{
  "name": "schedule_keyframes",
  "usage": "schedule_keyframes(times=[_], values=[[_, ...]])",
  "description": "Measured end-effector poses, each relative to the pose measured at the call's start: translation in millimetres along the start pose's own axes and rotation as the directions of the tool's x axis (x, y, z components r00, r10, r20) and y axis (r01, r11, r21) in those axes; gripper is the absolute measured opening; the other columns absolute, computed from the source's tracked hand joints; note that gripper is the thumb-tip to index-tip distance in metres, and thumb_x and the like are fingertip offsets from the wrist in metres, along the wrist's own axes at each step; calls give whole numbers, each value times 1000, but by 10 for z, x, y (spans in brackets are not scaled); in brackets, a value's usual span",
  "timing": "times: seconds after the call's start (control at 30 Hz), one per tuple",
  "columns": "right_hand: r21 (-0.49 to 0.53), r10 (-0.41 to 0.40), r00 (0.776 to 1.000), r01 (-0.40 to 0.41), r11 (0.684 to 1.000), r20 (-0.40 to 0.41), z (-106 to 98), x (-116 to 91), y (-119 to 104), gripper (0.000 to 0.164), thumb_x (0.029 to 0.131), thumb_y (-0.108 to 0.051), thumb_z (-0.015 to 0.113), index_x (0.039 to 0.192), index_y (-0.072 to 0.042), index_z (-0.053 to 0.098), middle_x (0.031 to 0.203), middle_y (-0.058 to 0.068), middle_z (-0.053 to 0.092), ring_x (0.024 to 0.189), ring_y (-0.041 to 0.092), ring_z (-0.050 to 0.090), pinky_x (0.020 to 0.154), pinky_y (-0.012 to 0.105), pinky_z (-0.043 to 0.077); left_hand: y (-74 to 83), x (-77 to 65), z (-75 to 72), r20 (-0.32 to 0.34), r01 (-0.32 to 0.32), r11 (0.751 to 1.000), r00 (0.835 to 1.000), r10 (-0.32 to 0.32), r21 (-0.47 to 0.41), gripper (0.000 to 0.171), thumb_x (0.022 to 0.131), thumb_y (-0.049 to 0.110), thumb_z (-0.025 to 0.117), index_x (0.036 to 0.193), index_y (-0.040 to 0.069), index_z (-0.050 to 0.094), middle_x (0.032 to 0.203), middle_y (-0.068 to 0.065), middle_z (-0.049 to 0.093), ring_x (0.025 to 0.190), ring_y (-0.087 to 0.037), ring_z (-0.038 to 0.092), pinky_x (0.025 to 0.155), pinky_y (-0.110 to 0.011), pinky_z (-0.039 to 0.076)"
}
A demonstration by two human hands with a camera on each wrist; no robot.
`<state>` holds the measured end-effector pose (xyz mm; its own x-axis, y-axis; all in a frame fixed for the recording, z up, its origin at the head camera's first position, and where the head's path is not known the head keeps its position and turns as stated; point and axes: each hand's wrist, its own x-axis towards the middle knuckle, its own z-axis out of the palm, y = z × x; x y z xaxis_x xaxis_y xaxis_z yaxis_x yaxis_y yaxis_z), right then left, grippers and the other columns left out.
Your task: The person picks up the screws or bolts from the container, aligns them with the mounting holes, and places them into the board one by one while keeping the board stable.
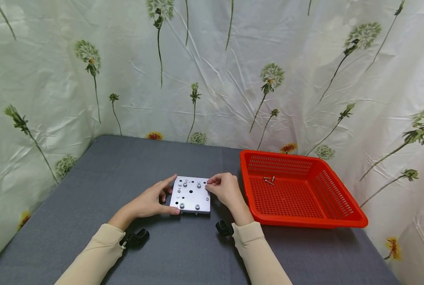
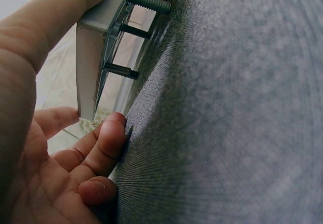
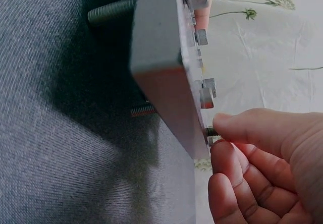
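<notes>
A square silvery metal plate (image 1: 199,197) with holes stands a little above the cloth on bolts that pass through it. My left hand (image 1: 148,202) grips the plate's left side, thumb at the near edge and index finger at the far corner. My right hand (image 1: 229,190) is at the far right corner, where thumb and index finger pinch a small screw (image 3: 212,131). Its thread shows at the plate's top face in the right wrist view; its head is hidden by the fingers. Several socket-head bolts (image 1: 182,205) sit in the plate, and their threaded ends (image 2: 150,2) stick out underneath.
A red plastic basket (image 1: 304,222) stands to the right, close to my right forearm, with several loose screws (image 1: 269,181) inside. Grey cloth (image 1: 144,158) covers the table. A curtain with a dandelion print (image 1: 226,99) hangs behind it.
</notes>
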<state>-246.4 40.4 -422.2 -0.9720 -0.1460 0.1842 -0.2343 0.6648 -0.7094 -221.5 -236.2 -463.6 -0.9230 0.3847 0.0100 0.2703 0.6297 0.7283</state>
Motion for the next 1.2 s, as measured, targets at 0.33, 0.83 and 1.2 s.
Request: schedule_keyframes(times=[0.33,0.83,1.2], values=[[-31,18,1000,-17,999,21,10,-13,55,8,87,-16,91,85,-11,85,76,1,76,67,8,59,65,24,51,6,-15,-1,5,7,1000,1000,-7,-5,118,81,44,96,171,10,28,123,-10,56,90,-15,51,79,-30,40],[11,43,999,-43,999,33,-13,-29,50,4,89,-7,81,91,-9,84,79,2,76,67,8,62,69,25,53,4,-5,-15,0,2,1000,1000,-2,-8,119,80,43,96,171,9,27,124,-10,56,90,-16,51,79,-30,40],[75,42,998,-38,996,-44,-30,-5,-41,12,98,-19,75,99,-11,83,83,3,76,71,14,66,66,24,51,3,-3,0,1,-4,1000,1000,4,-11,119,80,42,96,171,9,27,124,-11,56,89,-16,51,79,-30,40]])
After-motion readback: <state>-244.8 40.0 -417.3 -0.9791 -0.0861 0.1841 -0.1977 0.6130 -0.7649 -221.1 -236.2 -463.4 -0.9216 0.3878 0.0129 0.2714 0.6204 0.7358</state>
